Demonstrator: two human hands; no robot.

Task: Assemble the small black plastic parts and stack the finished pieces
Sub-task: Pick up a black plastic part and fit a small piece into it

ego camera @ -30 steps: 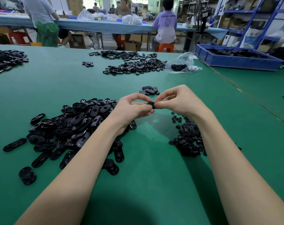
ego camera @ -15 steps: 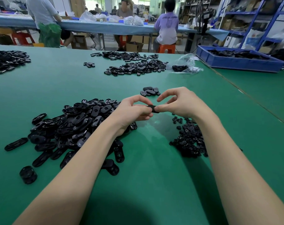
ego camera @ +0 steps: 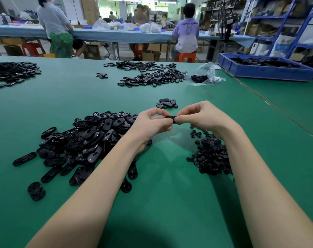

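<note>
While both hands meet above the desk [ego camera: 170, 203] at screen centre, they share one small black part [ego camera: 170, 119]. Left hand [ego camera: 152, 125] pinches its 9 o'clock end, right hand [ego camera: 204, 119] pinches its 3 o'clock end, fingers curled on both. The part's long axis runs 9-to-3, roughly flat, held clear of the desk. Whether a second piece is already seated in it cannot be told; too small and covered by fingertips.

Supplies: pile of oval shells [ego camera: 84, 138] lies at 8–9 o'clock from the hands, touching under the left wrist. Pile of small round inserts [ego camera: 212, 156] lies at 4–5 o'clock, just beside the right wrist. Small group of finished pieces [ego camera: 167, 103] sits at 12 o'clock, just beyond the hands, near.

Key relation for the coming move: the finished group lies straight ahead, about midway between the two hands, the right fingertips maybe slightly nearer. Judgement: this looks like the press-together step; once seated, the part likely goes forward to 12 o'clock, and the long axis may need turning to match the stack. Next shell is the left hand's reach, next insert the right's.

Far desk: more black piles [ego camera: 152, 76] at 12, a clear bag [ego camera: 205, 76] at 1, a blue tray [ego camera: 266, 72] at 2. Other workers sit behind.
</note>
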